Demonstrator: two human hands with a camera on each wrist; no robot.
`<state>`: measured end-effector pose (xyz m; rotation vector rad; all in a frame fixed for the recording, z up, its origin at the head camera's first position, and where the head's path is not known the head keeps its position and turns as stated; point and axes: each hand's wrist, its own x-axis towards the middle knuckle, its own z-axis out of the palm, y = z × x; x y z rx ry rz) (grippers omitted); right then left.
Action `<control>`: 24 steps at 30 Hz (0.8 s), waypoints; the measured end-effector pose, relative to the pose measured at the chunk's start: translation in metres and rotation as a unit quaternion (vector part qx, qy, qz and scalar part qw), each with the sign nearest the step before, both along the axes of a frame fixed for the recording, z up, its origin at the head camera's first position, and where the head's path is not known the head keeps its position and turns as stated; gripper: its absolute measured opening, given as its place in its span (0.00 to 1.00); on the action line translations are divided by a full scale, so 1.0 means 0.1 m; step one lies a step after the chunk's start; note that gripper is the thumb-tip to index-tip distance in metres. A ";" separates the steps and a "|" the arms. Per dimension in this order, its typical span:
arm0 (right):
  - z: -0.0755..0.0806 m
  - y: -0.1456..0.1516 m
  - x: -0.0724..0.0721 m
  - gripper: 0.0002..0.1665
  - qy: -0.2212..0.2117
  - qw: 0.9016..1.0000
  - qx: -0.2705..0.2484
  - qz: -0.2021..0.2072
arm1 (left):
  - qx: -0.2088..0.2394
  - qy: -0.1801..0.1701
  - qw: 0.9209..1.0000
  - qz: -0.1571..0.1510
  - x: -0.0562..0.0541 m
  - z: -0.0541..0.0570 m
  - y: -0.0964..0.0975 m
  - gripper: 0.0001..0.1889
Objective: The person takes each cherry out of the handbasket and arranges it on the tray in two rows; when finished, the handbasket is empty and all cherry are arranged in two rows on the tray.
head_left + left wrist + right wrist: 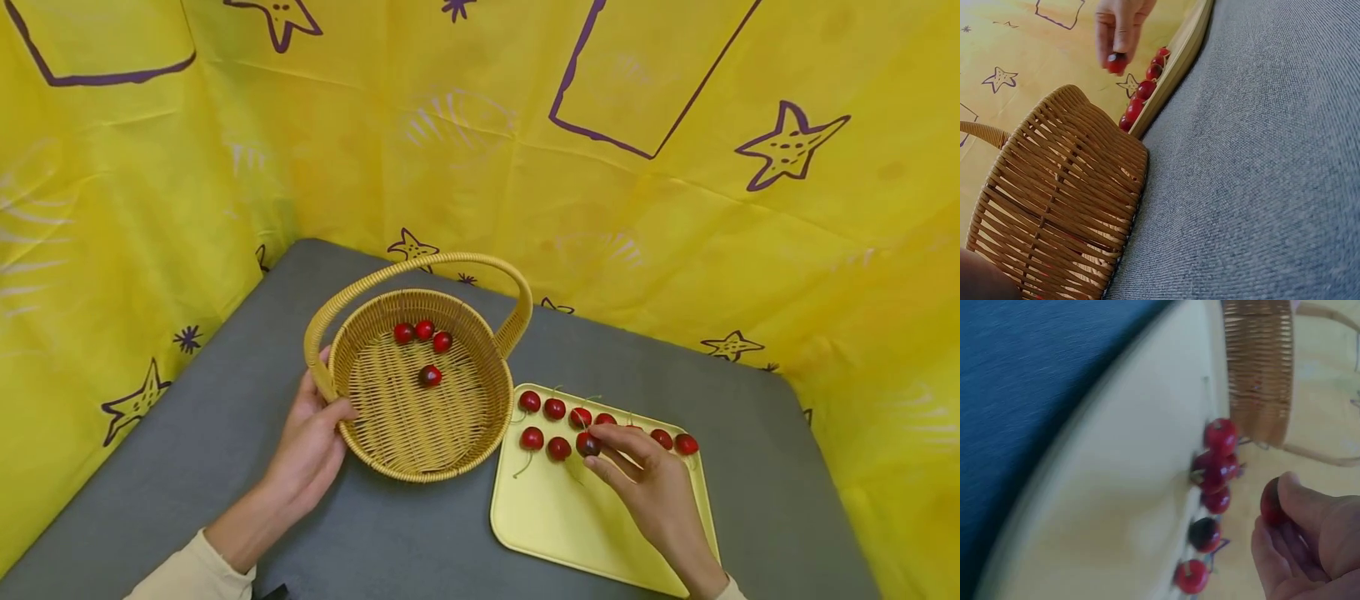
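Observation:
A round wicker basket (420, 468) with an arched handle stands on the grey table, several cherries (430, 376) lying inside it. My left hand (311, 437) grips its left side, thumb over the rim near the foot of the handle. Between thumb and fingertips my right hand (656, 483) pinches a dark red cherry (1272, 503), raised above the yellow tray (555, 525). Rows of cherries with thin stems (532, 438) fill the tray's far part; the right hand hides some of them in the head view.
The tray sits to the right of the basket, its left edge close to the basket's wall. Yellow cloth (465, 175) printed with purple starfish hangs around the back and sides of the grey table (420, 542).

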<state>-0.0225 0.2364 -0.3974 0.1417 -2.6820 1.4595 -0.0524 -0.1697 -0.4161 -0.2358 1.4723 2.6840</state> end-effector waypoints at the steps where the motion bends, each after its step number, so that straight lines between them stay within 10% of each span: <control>1: -0.02 0.02 0.02 0.23 -0.004 1.000 0.006 -0.005 | -0.001 0.000 1.000 0.000 0.00 0.00 0.00 0.51; 24: -0.30 0.06 0.07 0.24 0.003 0.996 0.085 -0.002 | -0.006 -0.005 1.000 -0.003 -0.01 -0.01 -0.01 0.51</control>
